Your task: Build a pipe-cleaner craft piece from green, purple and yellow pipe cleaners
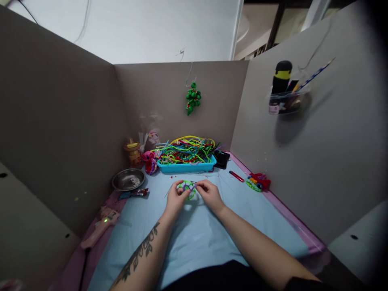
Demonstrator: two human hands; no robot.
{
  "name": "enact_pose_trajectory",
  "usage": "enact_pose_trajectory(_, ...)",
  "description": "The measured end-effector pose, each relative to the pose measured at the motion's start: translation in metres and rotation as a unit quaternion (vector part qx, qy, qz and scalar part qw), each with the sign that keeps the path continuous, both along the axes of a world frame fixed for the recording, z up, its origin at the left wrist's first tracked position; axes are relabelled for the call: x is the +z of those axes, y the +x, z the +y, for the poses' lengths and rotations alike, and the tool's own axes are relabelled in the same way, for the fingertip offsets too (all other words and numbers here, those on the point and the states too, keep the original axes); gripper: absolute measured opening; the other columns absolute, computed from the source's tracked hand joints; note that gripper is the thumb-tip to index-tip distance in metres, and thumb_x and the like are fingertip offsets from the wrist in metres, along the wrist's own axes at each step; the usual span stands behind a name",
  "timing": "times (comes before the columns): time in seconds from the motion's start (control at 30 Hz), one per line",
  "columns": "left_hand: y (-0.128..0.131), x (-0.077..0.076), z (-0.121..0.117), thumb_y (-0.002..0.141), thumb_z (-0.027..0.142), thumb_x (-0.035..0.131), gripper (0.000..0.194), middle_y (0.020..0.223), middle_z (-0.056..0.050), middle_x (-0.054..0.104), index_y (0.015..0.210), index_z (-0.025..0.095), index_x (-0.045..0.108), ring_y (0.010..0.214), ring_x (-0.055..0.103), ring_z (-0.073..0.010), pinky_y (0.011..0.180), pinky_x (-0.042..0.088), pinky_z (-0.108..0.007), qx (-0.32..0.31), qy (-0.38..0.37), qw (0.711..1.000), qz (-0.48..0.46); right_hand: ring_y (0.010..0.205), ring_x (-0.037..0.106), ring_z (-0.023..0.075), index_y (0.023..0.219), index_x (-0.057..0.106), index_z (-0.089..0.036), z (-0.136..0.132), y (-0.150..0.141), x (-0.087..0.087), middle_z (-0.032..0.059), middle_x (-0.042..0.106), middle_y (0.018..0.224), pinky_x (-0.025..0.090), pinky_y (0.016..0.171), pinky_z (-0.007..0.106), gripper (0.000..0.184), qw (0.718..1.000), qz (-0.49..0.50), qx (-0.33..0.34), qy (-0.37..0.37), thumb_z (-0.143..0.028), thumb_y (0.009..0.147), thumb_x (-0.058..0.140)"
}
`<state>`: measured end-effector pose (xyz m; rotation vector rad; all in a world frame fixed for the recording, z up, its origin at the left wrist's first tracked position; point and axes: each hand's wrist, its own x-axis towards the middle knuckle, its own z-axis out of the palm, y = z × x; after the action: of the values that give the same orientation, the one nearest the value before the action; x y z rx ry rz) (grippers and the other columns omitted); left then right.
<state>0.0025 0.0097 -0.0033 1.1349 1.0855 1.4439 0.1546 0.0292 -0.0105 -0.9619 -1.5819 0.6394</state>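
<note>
My left hand (175,198) and my right hand (210,195) meet over the light blue sheet (194,234), both pinched on a small green and purple pipe-cleaner ring (186,187). A thin grey wire end sticks out to the left of my left hand. Just beyond the hands stands a blue tray (186,165) piled with several coloured pipe cleaners.
A metal bowl (128,179) sits at the left, with a pink glue gun (101,224) nearer me. A red and green craft piece (257,182) and a red tool (236,176) lie at the right. Cardboard walls enclose three sides; a green ornament (193,99) hangs on the back wall.
</note>
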Motion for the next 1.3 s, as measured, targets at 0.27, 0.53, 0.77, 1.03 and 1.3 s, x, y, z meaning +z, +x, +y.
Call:
enact_pose_trajectory(0.27,-0.001,-0.002,0.0,0.062,0.031,0.072,0.053,0.059,0.004,0.056,0.107,0.014,0.049,0.054,0.055,-0.0101,0.056,0.043,-0.022,-0.022,0.011,1.0,0.019,0.063,0.052,0.0153,0.073,0.065,-0.018,0.002,-0.005,0.0,0.001,0.06,0.066,0.041,0.061,0.028,0.016,0.989,0.073,0.064,-0.11,-0.033,0.071,0.06)
enact_pose_trajectory(0.53,-0.001,0.001,-0.001,0.061,0.032,0.072,0.052,0.065,0.002,0.06,0.106,0.016,0.051,0.063,0.059,-0.0125,0.062,0.044,-0.023,-0.018,0.038,0.998,0.036,0.066,0.048,0.0137,0.074,0.066,-0.02,-0.001,-0.005,0.004,-0.0004,0.051,0.07,0.038,0.062,0.025,0.009,0.996,-0.06,0.06,-0.04,-0.021,0.072,0.057)
enact_pose_trajectory(0.77,0.0,0.004,-0.002,0.056,0.034,0.075,0.06,0.06,0.004,0.059,0.108,0.016,0.049,0.058,0.057,-0.0117,0.061,0.043,-0.024,-0.032,-0.014,0.999,-0.027,0.089,0.049,0.0187,0.096,0.058,-0.023,-0.01,-0.013,0.0,0.0016,0.047,0.093,0.041,0.08,0.031,0.036,0.987,-0.156,0.027,0.004,-0.018,0.061,0.068)
enact_pose_trajectory(1.03,-0.001,0.006,-0.002,0.058,0.032,0.076,0.057,0.06,0.004,0.06,0.106,0.016,0.05,0.058,0.058,-0.0115,0.063,0.043,-0.025,-0.036,-0.016,0.998,-0.05,0.088,0.051,0.0195,0.097,0.062,-0.022,-0.011,-0.012,0.001,0.0049,0.052,0.091,0.042,0.08,0.032,0.02,0.981,-0.187,0.007,0.049,-0.024,0.077,0.059)
enact_pose_trajectory(1.3,-0.004,0.001,0.002,0.055,0.034,0.078,0.063,0.066,-0.001,0.064,0.108,0.014,0.051,0.058,0.058,-0.0111,0.06,0.042,-0.022,-0.03,-0.034,0.997,-0.068,0.083,0.051,0.021,0.084,0.059,-0.02,-0.013,-0.005,0.009,0.0051,0.057,0.082,0.041,0.075,0.033,0.005,0.969,-0.203,-0.065,0.124,-0.023,0.079,0.06)
